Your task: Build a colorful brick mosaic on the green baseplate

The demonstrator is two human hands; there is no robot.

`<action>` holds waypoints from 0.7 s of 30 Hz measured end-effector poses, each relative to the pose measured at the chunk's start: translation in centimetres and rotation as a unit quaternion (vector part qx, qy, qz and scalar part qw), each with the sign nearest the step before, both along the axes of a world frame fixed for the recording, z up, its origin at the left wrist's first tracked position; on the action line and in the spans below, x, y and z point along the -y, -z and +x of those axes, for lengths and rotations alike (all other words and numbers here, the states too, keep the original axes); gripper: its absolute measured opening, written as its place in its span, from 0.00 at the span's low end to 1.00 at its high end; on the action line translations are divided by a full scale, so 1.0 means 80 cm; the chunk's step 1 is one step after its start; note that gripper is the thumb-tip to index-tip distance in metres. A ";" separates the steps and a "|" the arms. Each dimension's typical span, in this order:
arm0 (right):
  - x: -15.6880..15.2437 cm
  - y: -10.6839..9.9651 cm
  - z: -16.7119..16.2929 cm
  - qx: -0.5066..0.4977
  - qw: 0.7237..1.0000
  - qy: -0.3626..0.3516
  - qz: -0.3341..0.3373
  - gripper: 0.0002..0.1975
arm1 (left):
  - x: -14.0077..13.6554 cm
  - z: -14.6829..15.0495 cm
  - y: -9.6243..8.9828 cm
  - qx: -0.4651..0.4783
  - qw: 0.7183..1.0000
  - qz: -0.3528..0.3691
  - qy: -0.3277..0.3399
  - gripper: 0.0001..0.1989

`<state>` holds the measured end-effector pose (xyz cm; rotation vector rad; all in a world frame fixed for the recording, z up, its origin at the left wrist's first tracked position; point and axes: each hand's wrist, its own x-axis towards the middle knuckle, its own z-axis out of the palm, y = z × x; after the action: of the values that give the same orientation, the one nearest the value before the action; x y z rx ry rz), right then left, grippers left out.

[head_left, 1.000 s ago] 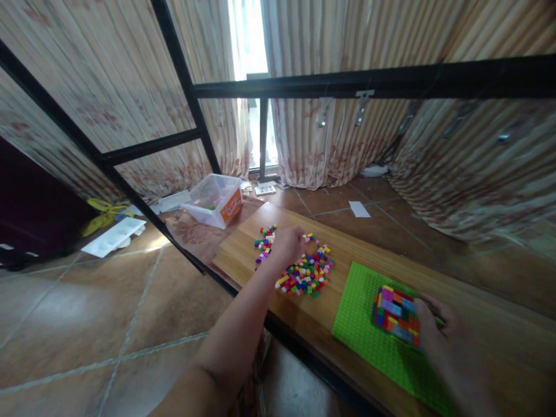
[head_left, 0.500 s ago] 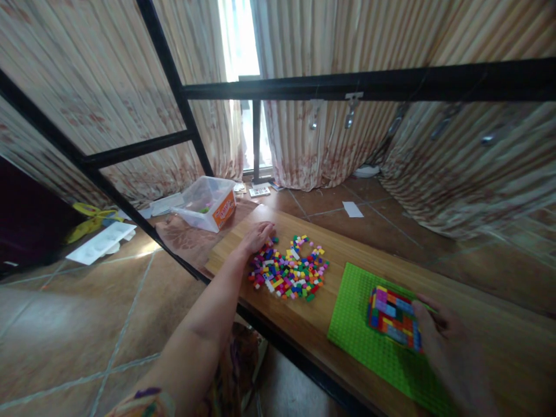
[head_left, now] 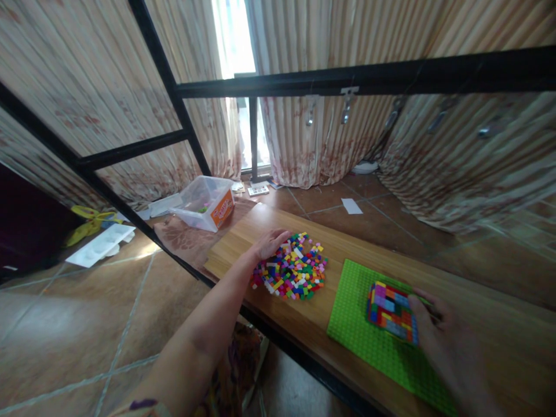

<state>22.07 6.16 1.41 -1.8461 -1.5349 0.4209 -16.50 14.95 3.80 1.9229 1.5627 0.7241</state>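
My left hand lies palm down at the far left edge of a pile of small coloured building bricks, its fingers stretched out. Part of the pile is hidden beneath it. My right hand grips the right side of a block built of coloured bricks, thumb on the near side and fingers behind. Red, blue, yellow, purple and grey bricks show on the block's upper face. It is over a green studded baseplate; whether it touches the plate I cannot tell.
Pile and baseplate rest on a long wooden tabletop. Beyond its left end, a clear plastic bin with an orange label stands on a mat. A black metal frame with hanging clips crosses the view before curtains.
My left hand has moved right along the pile's far edge, and bricks there have been pushed closer together. My right hand keeps its grip on the brick block.
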 end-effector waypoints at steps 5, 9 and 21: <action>-0.001 -0.003 0.002 -0.022 0.998 0.020 -0.046 0.30 | -0.009 0.008 -0.007 0.003 1.000 0.016 -0.010 0.25; -0.001 0.000 0.004 -0.011 0.999 0.015 -0.039 0.30 | -0.020 0.040 -0.008 -0.065 0.994 0.090 -0.018 0.21; 0.004 0.000 0.003 0.009 1.000 -0.007 -0.026 0.29 | -0.023 0.105 -0.017 -0.232 0.972 0.037 0.010 0.20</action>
<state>22.31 5.84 1.39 -1.8845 -1.5634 0.4569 -8.14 16.80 5.19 2.2767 1.7995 0.3355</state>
